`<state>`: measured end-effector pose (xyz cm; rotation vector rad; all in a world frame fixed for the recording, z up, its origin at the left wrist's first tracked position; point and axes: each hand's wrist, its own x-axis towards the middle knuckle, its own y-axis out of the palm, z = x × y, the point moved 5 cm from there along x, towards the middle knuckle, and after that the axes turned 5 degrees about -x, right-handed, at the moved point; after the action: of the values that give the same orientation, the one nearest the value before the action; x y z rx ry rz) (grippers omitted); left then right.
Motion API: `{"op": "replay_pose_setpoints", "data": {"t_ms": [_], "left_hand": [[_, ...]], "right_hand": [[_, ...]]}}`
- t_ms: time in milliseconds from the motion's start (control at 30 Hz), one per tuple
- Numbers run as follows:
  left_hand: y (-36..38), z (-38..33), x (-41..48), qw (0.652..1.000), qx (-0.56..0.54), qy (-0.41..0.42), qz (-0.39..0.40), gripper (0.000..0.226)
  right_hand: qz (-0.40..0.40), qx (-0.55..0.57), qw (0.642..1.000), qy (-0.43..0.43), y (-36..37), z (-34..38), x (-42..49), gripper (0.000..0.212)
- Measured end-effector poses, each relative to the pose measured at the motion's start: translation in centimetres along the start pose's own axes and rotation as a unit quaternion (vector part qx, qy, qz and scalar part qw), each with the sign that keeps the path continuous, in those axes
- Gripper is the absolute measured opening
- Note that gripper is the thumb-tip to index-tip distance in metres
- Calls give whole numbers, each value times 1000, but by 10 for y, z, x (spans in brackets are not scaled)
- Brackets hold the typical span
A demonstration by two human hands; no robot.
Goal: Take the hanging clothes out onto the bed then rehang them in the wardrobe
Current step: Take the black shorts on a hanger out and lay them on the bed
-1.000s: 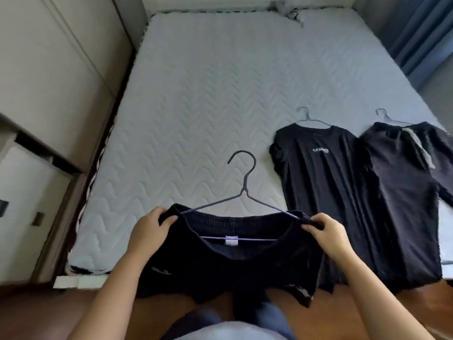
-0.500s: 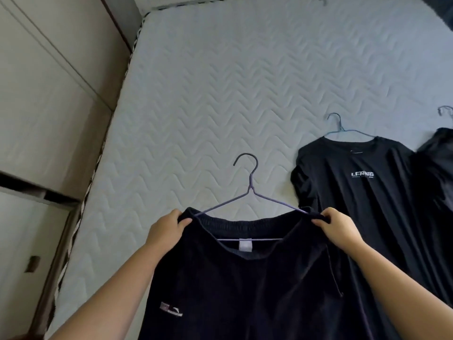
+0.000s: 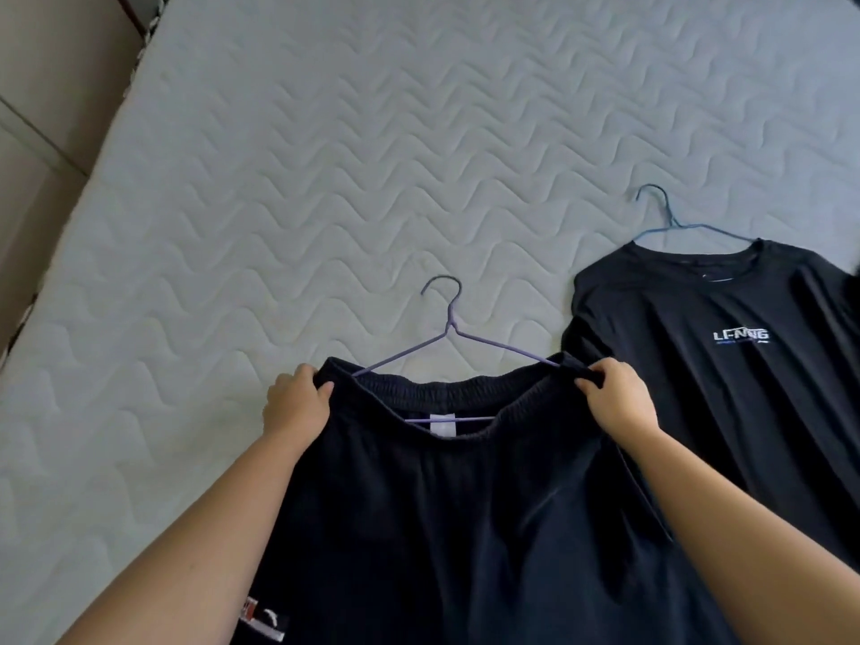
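You are in the laying-out step — your left hand [image 3: 298,402] and right hand [image 3: 616,398] each pinch a corner of the elastic waistband of the dark navy shorts [image 3: 456,519], fingers closed on the fabric. The shorts hang on a thin purple wire hanger [image 3: 449,330] over the pale quilted mattress [image 3: 325,179], just beside the black logo T-shirt [image 3: 726,365] on its blue wire hanger [image 3: 670,223]. Next, likely, lower them flat and let go — clear of the T-shirt's sleeve.

A home bedroom: quilted bed [image 3: 325,179] beside wardrobe doors [image 3: 42,109]
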<state>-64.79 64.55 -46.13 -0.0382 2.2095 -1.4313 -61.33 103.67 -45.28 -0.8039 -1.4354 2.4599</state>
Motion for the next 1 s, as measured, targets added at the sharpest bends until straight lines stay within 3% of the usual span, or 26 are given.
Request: {"op": "replay_pose_setpoints", "data": {"t_ms": [200, 433, 600, 800, 1000], "left_hand": [[15, 10, -35, 996, 61, 64, 24, 57], [10, 50, -134, 997, 40, 51, 48, 47], [1, 79, -233, 995, -7, 7, 103, 42], [-27, 107, -359, 990, -80, -65, 98, 35], [-33, 142, -483, 977, -147, -132, 75, 30]], "right_hand": [[-28, -55, 998, -30, 6, -20, -29, 40], [96, -139, 986, -2, 6, -70, -116, 59], [190, -130, 971, 61, -1, -109, -195, 58], [283, -115, 949, 81, -14, -138, -293, 47], [285, -28, 955, 75, -47, -166, -363, 35]]}}
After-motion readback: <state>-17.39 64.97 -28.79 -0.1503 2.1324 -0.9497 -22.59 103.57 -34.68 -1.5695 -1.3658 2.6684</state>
